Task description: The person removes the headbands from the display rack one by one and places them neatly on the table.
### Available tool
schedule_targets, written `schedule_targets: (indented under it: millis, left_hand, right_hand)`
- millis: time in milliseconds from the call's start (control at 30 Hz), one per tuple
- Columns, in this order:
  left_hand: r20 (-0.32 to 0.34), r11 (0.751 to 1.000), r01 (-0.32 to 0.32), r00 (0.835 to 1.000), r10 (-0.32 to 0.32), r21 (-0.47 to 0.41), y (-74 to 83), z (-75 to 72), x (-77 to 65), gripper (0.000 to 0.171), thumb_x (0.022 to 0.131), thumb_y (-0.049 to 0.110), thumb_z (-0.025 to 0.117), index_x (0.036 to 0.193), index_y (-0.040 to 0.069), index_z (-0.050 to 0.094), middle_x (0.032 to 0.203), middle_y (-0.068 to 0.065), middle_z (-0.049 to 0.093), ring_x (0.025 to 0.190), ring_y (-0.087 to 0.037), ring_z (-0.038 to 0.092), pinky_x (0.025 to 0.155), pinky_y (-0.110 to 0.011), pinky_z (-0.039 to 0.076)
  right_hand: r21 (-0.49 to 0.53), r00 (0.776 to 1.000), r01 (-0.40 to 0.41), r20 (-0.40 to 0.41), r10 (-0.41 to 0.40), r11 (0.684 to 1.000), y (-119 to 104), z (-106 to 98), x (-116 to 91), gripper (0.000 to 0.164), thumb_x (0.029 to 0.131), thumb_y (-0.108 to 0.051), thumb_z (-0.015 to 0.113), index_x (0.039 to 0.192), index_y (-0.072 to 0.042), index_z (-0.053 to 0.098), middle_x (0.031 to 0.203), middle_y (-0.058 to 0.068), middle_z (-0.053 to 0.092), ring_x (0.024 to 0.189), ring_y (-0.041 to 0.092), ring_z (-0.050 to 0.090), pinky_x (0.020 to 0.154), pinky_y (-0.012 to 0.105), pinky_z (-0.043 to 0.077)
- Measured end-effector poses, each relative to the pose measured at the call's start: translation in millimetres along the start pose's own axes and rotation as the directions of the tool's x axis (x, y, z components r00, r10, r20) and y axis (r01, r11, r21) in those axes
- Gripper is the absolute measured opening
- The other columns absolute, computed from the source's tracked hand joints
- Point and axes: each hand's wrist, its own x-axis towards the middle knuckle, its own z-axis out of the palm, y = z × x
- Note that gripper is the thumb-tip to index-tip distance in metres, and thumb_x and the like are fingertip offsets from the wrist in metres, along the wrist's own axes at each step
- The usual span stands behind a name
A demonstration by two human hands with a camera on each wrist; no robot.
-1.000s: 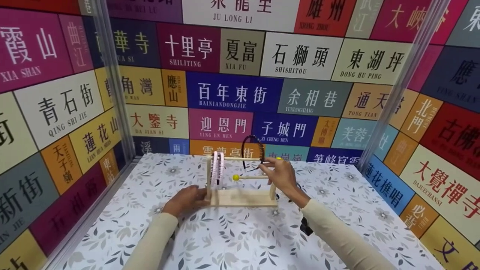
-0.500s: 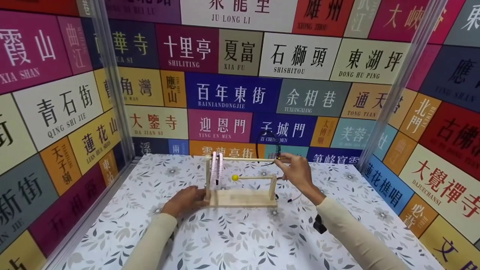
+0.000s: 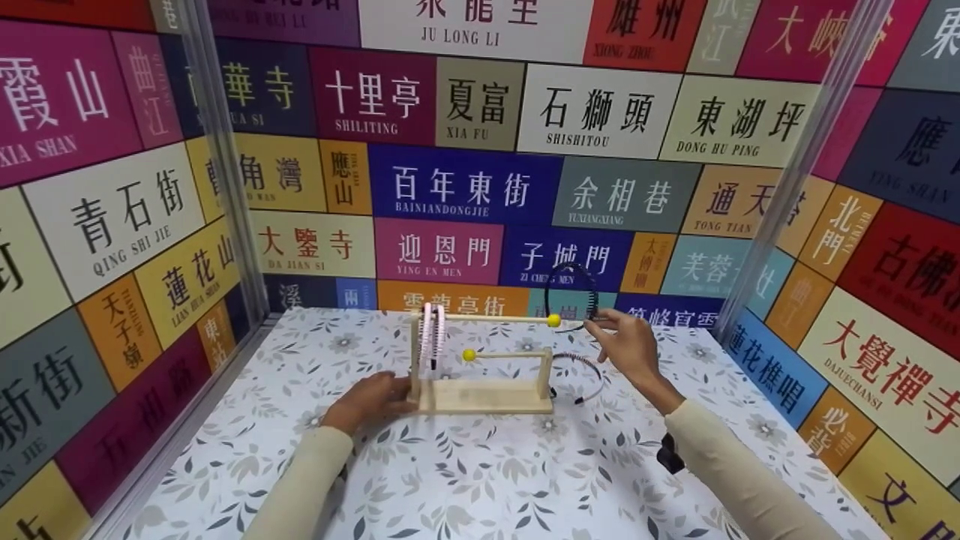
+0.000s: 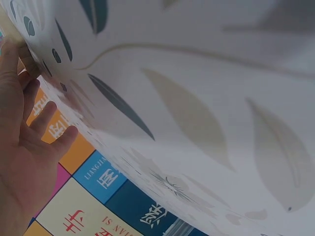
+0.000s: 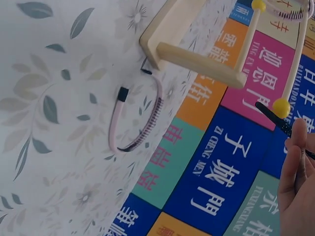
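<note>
My right hand (image 3: 631, 349) pinches a black toothed headband (image 3: 595, 295) by its side, held up in the air just past the yellow ball (image 3: 554, 320) that caps the upper rod. The headband's dark tip (image 5: 268, 115) overlaps the ball's edge in the right wrist view. Beside the left end of a pale wooden rack (image 3: 484, 397), my left hand (image 3: 369, 403) grips the base's end with thumb and finger, the other fingers spread. Pink headbands (image 3: 428, 337) hang at the left end of the upper rod. The lower rod, tipped with another yellow ball (image 3: 469, 355), points left from the short post.
A pink headband (image 5: 114, 125) with dark ends lies on the table, right behind the rack's short post (image 3: 545, 375). Leaf-patterned white cloth (image 3: 480, 480) covers the table. Colourful sign-printed walls (image 3: 465, 180) stand at the back and both sides.
My right hand has moved to the right, taking the black headband off the upper rod past its yellow ball. The left hand and the rack have stayed in place.
</note>
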Motion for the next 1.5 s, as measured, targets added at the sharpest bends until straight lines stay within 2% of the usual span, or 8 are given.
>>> schedule_targets:
  millis: [233,367,600,800,1067,1167,1300,1500]
  left_hand:
    - [0.012,0.999,0.019,1.000,-0.019,0.037,0.2,-0.2,0.7,0.054,0.093,0.033,0.078,0.143,0.021,0.063,0.123,-0.007,0.070,0.113,-0.030,0.065,0.104,-0.055,0.051]
    - [0.020,0.998,0.039,0.999,-0.040,0.057,-0.4,0.3,0.4,0.055,0.094,0.035,0.077,0.145,0.023,0.062,0.125,-0.006,0.068,0.115,-0.029,0.063,0.105,-0.055,0.049]
    - [0.009,0.999,0.040,0.999,-0.040,0.019,1.8,-1.2,-3.4,0.050,0.094,0.033,0.077,0.142,0.024,0.064,0.124,-0.005,0.070,0.114,-0.028,0.065,0.105,-0.053,0.050]
    - [-0.011,0.999,0.022,1.000,-0.021,0.043,5.3,-2.4,-8.4,0.051,0.095,0.032,0.076,0.143,0.019,0.063,0.120,-0.007,0.069,0.109,-0.028,0.065,0.101,-0.051,0.053]
    - [0.002,0.999,0.018,1.000,-0.018,0.039,5.4,-2.2,-6.3,0.048,0.096,0.031,0.075,0.141,0.019,0.064,0.124,-0.005,0.070,0.115,-0.028,0.065,0.105,-0.052,0.051]
    - [0.016,0.999,0.039,0.999,-0.040,0.034,6.4,-3.2,-6.1,0.047,0.096,0.033,0.074,0.141,0.022,0.064,0.124,-0.003,0.070,0.116,-0.027,0.065,0.106,-0.053,0.051]
    - [0.024,0.998,0.056,0.998,-0.057,0.036,9.4,-4.6,-6.9,0.045,0.097,0.036,0.073,0.140,0.025,0.065,0.121,0.000,0.070,0.113,-0.024,0.065,0.105,-0.052,0.052]
    - [0.024,0.999,0.040,0.999,-0.040,0.006,10.1,-4.7,-6.9,0.045,0.097,0.033,0.074,0.140,0.023,0.065,0.119,-0.001,0.070,0.109,-0.024,0.065,0.103,-0.052,0.053]
  right_hand:
    - [-0.011,0.998,-0.056,-0.014,0.056,0.998,27,-15,-6,0.040,0.098,-0.026,0.075,0.127,0.000,0.071,0.107,0.019,0.077,0.037,0.013,0.059,0.040,0.027,0.047]
    - [-0.021,0.997,-0.076,-0.010,0.076,0.997,44,-21,-13,0.039,0.099,-0.025,0.074,0.128,0.000,0.071,0.107,0.021,0.076,0.038,0.012,0.059,0.036,0.028,0.043]
    - [-0.073,0.993,-0.117,-0.015,0.117,0.990,69,-29,-27,0.038,0.099,-0.026,0.073,0.128,-0.001,0.072,0.107,0.022,0.076,0.039,0.012,0.060,0.034,0.030,0.040]
    - [-0.073,0.991,-0.131,-0.014,0.130,0.989,85,-34,-40,0.041,0.099,-0.023,0.072,0.130,0.004,0.069,0.108,0.025,0.075,0.040,0.013,0.061,0.037,0.030,0.043]
    - [-0.089,0.979,-0.203,-0.007,0.203,0.975,112,-41,-57,0.040,0.101,-0.025,0.070,0.132,0.000,0.068,0.110,0.023,0.075,0.042,0.014,0.062,0.036,0.032,0.040]
    - [-0.088,0.974,-0.225,-0.008,0.226,0.970,121,-44,-62,0.040,0.100,-0.026,0.070,0.131,0.001,0.069,0.109,0.023,0.075,0.043,0.014,0.063,0.036,0.031,0.039]
    - [-0.085,0.966,-0.258,0.007,0.259,0.962,130,-45,-69,0.041,0.100,-0.025,0.070,0.130,0.003,0.068,0.108,0.024,0.075,0.045,0.018,0.065,0.037,0.031,0.041]
    - [-0.084,0.942,-0.324,0.066,0.330,0.942,144,-41,-76,0.046,0.098,-0.027,0.071,0.131,0.005,0.067,0.105,0.022,0.076,0.055,0.033,0.071,0.040,0.031,0.045]
